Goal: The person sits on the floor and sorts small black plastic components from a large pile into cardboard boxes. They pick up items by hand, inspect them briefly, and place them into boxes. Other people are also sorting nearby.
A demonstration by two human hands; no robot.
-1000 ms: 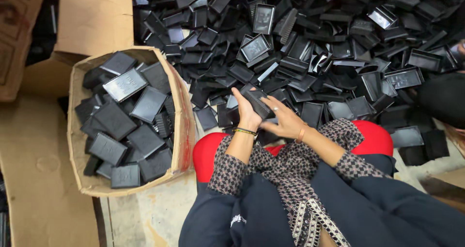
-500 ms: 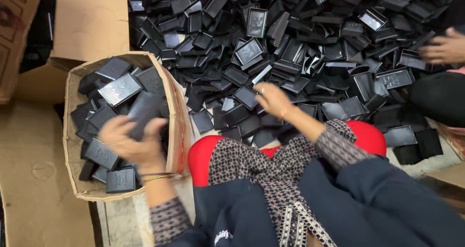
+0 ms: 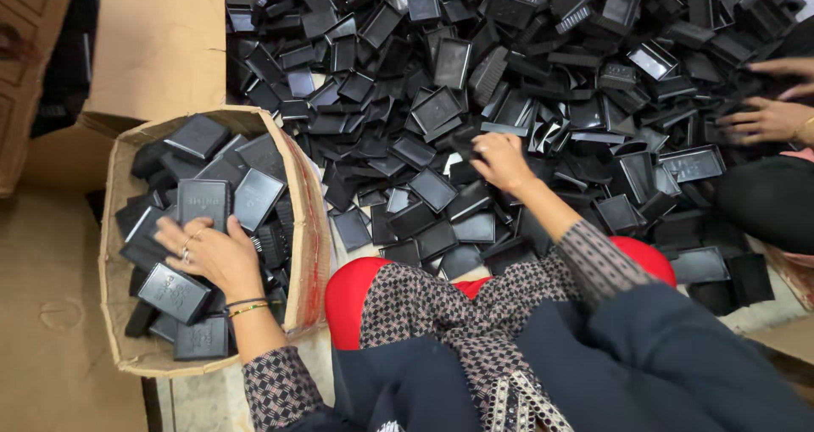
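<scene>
Cardboard sheets [image 3: 51,313] covered the floor on the far left side, and on them stood the cardboard box [image 3: 298,228], already quite full of closed black cases [image 3: 203,199]. My left hand [image 3: 212,258] rested inside this box, palm down, with fingers spread flat over one case; I could not tell if it gripped anything under the palm. Just in front of my right hand [image 3: 502,162] was the big heap of loose black tray parts [image 3: 509,84], and the fingers were curled together on the heap, but whether they already pinched a piece was hidden from me.

To do this step well, I judged that the left hand should press each case flat beside its neighbours, not on a corner, because the box was near its rim and tilted cases could slide out. The right hand, I thought, should take only one part lying on top, since lower pieces were interlocked.

Beyond my right hand, at the far edge of the heap, another person's hands [image 3: 767,118] worked too. Close under my arms were my red cushion [image 3: 352,301] and patterned sleeves [image 3: 593,258].
</scene>
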